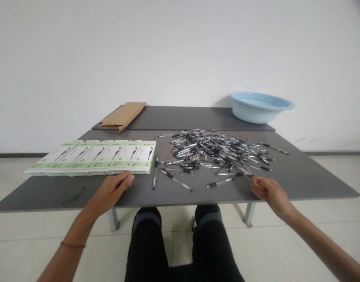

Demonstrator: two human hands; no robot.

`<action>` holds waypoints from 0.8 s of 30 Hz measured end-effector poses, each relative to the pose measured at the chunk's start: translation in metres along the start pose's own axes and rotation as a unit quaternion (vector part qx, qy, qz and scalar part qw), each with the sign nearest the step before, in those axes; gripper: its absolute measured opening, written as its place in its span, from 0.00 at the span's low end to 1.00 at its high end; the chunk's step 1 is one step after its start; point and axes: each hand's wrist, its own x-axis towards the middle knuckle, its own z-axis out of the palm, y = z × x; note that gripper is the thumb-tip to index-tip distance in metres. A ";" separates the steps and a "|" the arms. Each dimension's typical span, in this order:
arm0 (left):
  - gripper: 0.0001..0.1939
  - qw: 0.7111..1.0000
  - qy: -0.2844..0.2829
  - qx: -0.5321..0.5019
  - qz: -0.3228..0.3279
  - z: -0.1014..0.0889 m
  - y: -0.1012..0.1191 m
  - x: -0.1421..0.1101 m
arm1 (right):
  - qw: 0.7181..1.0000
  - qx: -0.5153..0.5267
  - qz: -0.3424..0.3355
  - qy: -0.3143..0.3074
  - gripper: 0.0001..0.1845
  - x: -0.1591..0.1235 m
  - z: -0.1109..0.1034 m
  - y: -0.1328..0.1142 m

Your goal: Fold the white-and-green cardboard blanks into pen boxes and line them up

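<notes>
A: Edges first. Where do the hands sit?

B: Both at the near edge of the dark grey tabletop (309, 176). Left hand (111, 192) lies flat at about 7 o'clock, fingers (127, 179) loosely extended and holding nothing, tips just short of the row of green-and-white boxes (94, 156). Right hand (269, 192) is at 5 o'clock, fingers curled; cannot tell whether they pinch anything (the tips meet right at the end of a pen).

A: Which pen?

B: The nearest loose pen (222, 182), lying flat, long axis running roughly 8 o'clock to 2 o'clock, its right end towards the right hand. Behind it, the heap of pens (217, 150) spreads across the middle-right, pointing every way.

A: Open room?

B: A bare strip along the near edge between the hands, broken by two single pens (154, 178) (176, 180). Bare surface also right of the heap.

A: Far side?

B: A second tabletop butts on behind: brown paper bag (123, 115) at 11 o'clock, pale blue basin (260, 106) at 1 o'clock. White wall, pale tiled floor, the person's dark-trousered knees below the edge.
</notes>
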 end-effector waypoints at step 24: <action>0.24 1.000 0.002 -0.009 0.011 0.001 -0.006 0.000 | 0.946 -0.298 -0.039 -0.125 0.14 -0.006 0.032 -0.062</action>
